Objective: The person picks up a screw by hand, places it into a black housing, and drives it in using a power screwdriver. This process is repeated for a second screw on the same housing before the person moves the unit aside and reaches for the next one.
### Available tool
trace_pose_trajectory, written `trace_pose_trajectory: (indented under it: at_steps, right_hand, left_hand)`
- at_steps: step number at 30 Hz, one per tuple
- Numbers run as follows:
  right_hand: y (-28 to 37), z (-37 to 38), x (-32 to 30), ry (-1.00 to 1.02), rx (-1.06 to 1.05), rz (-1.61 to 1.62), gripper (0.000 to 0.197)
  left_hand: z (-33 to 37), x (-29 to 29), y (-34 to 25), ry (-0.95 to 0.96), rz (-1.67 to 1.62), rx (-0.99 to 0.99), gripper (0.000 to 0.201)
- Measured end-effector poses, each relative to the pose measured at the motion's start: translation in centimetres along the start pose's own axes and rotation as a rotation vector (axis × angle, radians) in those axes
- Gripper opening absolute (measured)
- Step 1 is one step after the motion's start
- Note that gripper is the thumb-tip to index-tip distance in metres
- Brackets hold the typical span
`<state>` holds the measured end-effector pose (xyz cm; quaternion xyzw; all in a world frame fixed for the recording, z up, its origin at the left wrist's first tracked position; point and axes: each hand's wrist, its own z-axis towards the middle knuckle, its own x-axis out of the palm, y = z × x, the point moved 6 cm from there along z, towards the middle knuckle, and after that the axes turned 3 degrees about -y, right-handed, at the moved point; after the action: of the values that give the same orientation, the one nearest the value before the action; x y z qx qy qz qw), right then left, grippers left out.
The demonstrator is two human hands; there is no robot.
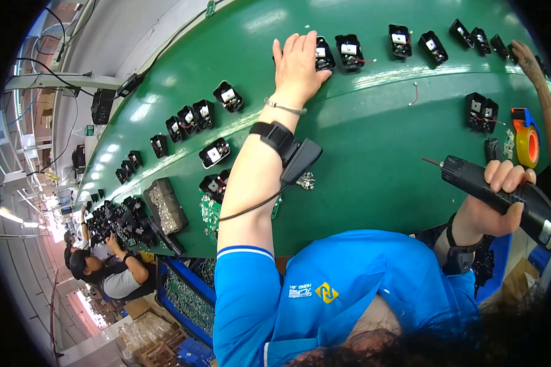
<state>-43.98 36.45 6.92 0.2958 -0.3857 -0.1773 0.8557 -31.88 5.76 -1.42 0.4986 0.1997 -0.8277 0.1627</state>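
My left hand (297, 70) reaches far across the green table, fingers stretched out and palm down. It touches or rests beside a small black plastic housing (328, 60) with a white part inside; the hand covers some of it. My right hand (507, 186) is wrapped round a black electric screwdriver (468, 177), its thin bit pointing left above the table. To the right of my left hand stands another black housing (349, 52) with a red wire trailing out. A single housing (228, 96) sits left of my left forearm.
More housings stand in rows. Near my left arm lie a box of screws (166, 205), green circuit boards (210, 214) and a screw pile (306, 180). A yellow tape roll (526, 147) stands right. Another person's hand (526, 61) is at far right; co-workers (104, 269) sit at left.
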Motion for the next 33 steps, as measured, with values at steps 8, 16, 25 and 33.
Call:
trace_pose_trajectory:
  at_steps: [8,16,25,33]
  right_hand:
    - [-0.9,-1.0,-1.6,0.05,0.106,0.038,0.043]
    - [-2.2,-1.6,0.5,0.054,0.207,0.124,0.046]
    - [-1.5,-2.0,1.3,0.041,0.18,0.055,0.045]
    - [-0.7,0.6,3.4,0.115,0.089,0.227,0.046]
  left_hand:
    - [-7.8,-5.0,-4.0,0.348,-0.078,0.189,0.023]
    - [-17.0,-7.0,-5.8,0.339,-0.209,0.145,0.016]
    - [-16.3,-6.8,-6.9,0.207,-0.304,0.205,0.014]
    - [-14.1,-3.2,-9.5,0.18,-1.543,-0.668,0.009]
